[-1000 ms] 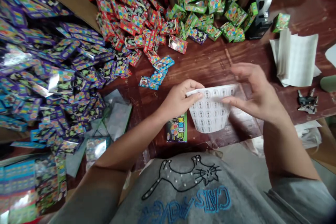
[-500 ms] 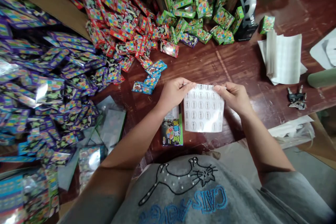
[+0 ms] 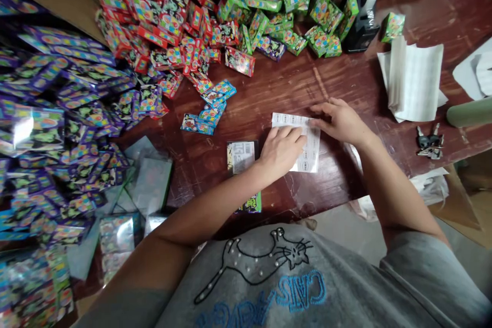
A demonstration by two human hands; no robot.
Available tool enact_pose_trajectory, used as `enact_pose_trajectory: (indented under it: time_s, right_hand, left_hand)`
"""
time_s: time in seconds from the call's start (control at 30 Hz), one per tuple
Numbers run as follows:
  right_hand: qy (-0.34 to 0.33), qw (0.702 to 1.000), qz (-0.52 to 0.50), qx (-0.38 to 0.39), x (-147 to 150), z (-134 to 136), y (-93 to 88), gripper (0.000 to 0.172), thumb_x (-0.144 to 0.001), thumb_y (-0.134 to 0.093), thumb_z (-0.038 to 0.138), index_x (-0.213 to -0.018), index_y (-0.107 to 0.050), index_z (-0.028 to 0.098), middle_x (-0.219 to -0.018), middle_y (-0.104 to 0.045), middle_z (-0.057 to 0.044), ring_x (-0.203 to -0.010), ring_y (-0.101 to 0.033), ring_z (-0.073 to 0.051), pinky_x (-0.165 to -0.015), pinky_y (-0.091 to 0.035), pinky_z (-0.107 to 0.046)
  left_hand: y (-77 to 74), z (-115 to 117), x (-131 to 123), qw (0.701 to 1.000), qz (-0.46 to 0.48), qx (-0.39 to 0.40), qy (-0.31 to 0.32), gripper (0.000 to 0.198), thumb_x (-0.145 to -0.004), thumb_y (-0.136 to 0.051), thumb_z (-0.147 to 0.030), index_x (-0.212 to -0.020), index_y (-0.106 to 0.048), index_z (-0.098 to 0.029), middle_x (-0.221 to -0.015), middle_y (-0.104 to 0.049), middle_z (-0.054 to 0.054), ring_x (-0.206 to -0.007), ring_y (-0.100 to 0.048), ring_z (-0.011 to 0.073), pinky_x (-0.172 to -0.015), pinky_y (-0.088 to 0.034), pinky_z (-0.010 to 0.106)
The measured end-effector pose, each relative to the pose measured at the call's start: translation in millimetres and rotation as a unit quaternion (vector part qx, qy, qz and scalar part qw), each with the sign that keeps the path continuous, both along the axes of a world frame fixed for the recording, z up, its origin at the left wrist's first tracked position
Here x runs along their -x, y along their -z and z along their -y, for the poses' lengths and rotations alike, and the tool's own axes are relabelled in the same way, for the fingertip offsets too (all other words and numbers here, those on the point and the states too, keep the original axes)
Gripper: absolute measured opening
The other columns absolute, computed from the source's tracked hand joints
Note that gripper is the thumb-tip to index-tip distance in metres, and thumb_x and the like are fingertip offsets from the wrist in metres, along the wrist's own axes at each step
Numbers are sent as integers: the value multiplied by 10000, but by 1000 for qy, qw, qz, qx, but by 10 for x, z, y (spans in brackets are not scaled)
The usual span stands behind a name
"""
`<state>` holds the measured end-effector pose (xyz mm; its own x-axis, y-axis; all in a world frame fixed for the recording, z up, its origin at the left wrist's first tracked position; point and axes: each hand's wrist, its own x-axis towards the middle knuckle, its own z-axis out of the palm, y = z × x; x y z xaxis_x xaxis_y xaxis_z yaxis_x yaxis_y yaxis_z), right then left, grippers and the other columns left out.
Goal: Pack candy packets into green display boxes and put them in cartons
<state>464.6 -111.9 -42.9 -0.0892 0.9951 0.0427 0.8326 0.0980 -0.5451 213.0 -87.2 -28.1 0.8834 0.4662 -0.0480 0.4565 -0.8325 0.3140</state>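
Sticker sheet (image 3: 313, 151) under your left hand (image 3: 282, 148), fingers flat.
Your right hand (image 3: 342, 122): at its far-right corner, thumb and finger parted.

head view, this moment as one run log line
left hand: on sticker sheet | right hand: open, at sheet's upper right corner | sheet: on table

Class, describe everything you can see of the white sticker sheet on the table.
The white sticker sheet looks like thin paper, printed with rows of circles holding small, unreadable text. It lies roughly flat on the reddish-brown table. The left hand rests across it, hiding much of its middle; the right hand is at its upper right edge, contact unclear.
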Motion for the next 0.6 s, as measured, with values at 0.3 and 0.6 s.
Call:
enact_pose_trajectory:
  time_s: [0.3,0.6]
  right_hand:
    - [-74,996,-5,-48,145,129,-379,221,-1032,-629,473,-946,-769,325,-953,-765,-65,-920,-678,-308,-881,-498,-523]
    - [-9,945,-326,12,547,355,-615,445,-893,-847,449,-1310,-691,437,-921,-706,-22,-780,-678,-242,-687,-555,-417]
  left_hand:
    - [-30,42,-48,999,24,44,-23,239,-1081,-570,-186,-1225,-757,-220,-1419,-723,83,-1342,-609,300,-1121,-402,543]
    - [-183,-238,1349,953,59,81,-285,410,-992,-707,-233,-1400,-680,-210,-1337,-747,101,-1292,-584,326,-1123,-451,501]
